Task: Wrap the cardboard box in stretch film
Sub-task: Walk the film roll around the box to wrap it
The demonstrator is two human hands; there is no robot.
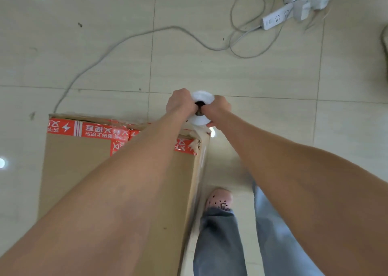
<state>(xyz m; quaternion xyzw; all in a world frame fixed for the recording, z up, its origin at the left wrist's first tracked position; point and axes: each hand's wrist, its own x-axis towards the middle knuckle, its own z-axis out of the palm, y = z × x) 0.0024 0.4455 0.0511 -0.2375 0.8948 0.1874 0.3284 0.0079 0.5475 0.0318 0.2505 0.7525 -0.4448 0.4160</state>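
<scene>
cardboard box (79, 170): on floor (273, 76), left side, red tape across far end
left hand (181, 104): fingers curled round stretch film roll (201, 96), just past box's far right corner
right hand (219, 107): fingers curled round roll's other side
power strip (277, 17): far right, well apart

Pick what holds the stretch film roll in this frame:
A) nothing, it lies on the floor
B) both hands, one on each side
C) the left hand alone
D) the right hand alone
B: the left hand and the right hand each grip one side of the stretch film roll, just past the far corner of the cardboard box.
</scene>
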